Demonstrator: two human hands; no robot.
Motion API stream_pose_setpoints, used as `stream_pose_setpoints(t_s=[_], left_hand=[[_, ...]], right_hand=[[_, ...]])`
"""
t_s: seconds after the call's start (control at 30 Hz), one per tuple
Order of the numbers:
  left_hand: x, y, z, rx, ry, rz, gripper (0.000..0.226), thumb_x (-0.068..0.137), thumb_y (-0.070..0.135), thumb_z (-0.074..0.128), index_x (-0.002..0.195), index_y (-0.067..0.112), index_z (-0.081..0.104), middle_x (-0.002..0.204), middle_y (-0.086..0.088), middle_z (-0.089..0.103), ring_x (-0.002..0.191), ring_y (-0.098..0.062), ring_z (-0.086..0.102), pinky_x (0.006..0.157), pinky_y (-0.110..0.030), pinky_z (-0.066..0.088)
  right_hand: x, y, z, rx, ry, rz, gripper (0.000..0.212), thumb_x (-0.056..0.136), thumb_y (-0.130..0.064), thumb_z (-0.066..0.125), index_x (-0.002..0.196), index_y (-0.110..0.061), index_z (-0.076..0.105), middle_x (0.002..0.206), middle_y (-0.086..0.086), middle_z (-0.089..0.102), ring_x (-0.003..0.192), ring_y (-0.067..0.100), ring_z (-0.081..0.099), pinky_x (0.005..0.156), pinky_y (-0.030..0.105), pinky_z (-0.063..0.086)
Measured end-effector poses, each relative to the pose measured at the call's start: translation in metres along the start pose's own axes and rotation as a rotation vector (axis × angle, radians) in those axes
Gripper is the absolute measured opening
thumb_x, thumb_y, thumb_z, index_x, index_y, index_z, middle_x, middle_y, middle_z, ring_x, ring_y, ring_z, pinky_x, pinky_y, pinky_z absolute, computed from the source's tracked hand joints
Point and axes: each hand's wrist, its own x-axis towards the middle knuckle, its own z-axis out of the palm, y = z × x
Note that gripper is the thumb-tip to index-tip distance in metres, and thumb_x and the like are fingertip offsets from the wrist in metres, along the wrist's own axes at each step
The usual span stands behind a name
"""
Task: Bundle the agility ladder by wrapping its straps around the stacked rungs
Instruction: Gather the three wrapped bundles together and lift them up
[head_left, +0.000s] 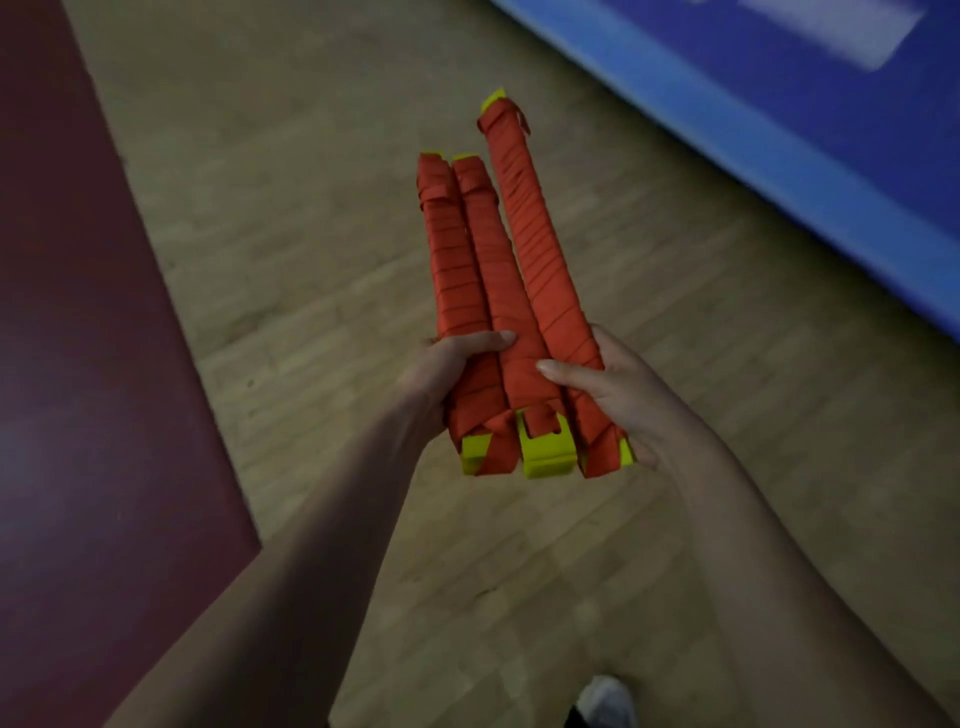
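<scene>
The agility ladder is a bundle of three yellow rung stacks, each wound tightly with orange strap. It points away from me above the floor. Yellow rung ends stick out at the near end, and small yellow tips show at the far end. My left hand grips the near left side, thumb lying across the top of the left stack. My right hand grips the near right side, thumb pressed on the middle stack. The right stack reaches farther forward than the other two.
A wooden floor lies below. A dark red mat covers the left side. A blue mat runs across the upper right. The toe of a white shoe shows at the bottom edge.
</scene>
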Motion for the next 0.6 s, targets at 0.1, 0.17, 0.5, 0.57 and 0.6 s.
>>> stream_pose_setpoints(t_s=[0.1,0.17,0.5,0.57,0.6], left_hand=[[-0.046,0.085,0.077,0.044,-0.085,0.089,0.044,0.070,0.009,0.080,0.112,0.007,0.069,0.099,-0.013,0.074,0.087,-0.027,0.073,0.069,-0.044,0.060],[-0.076,0.134,0.132,0.067,-0.149,0.147,0.041,0.071,0.008,0.080,0.110,0.007,0.069,0.097,-0.012,0.075,0.084,-0.027,0.073,0.067,-0.043,0.061],[-0.233,0.298,0.403,0.161,-0.489,0.386,0.040,0.069,0.005,0.080,0.108,0.001,0.069,0.096,-0.019,0.074,0.075,-0.028,0.073,0.055,-0.037,0.058],[-0.262,0.316,0.448,0.182,-0.559,0.427,0.042,0.070,0.005,0.080,0.110,0.001,0.068,0.097,-0.019,0.073,0.077,-0.029,0.073,0.054,-0.038,0.057],[-0.273,0.324,0.468,0.194,-0.594,0.444,0.044,0.070,0.005,0.080,0.112,0.001,0.068,0.099,-0.019,0.073,0.081,-0.030,0.073,0.057,-0.039,0.058]], right_hand=[[-0.032,-0.112,-0.040,-0.004,0.067,-0.080,0.042,0.084,-0.003,0.067,0.125,-0.010,0.057,0.106,0.004,0.073,0.094,0.015,0.070,0.077,0.026,0.057],[-0.056,-0.179,-0.070,-0.005,0.099,-0.151,0.044,0.084,-0.003,0.067,0.126,-0.010,0.057,0.111,0.006,0.072,0.099,0.019,0.069,0.080,0.029,0.057],[-0.210,-0.440,-0.225,-0.030,0.345,-0.450,0.035,0.084,-0.003,0.065,0.119,-0.004,0.062,0.110,0.013,0.071,0.088,0.021,0.071,0.081,0.031,0.059],[-0.240,-0.474,-0.249,-0.031,0.397,-0.506,0.030,0.086,-0.001,0.063,0.116,-0.004,0.063,0.106,0.011,0.072,0.081,0.019,0.071,0.077,0.030,0.059],[-0.254,-0.489,-0.260,-0.028,0.414,-0.530,0.027,0.086,0.000,0.063,0.113,-0.005,0.064,0.102,0.010,0.073,0.079,0.018,0.072,0.076,0.030,0.060]])
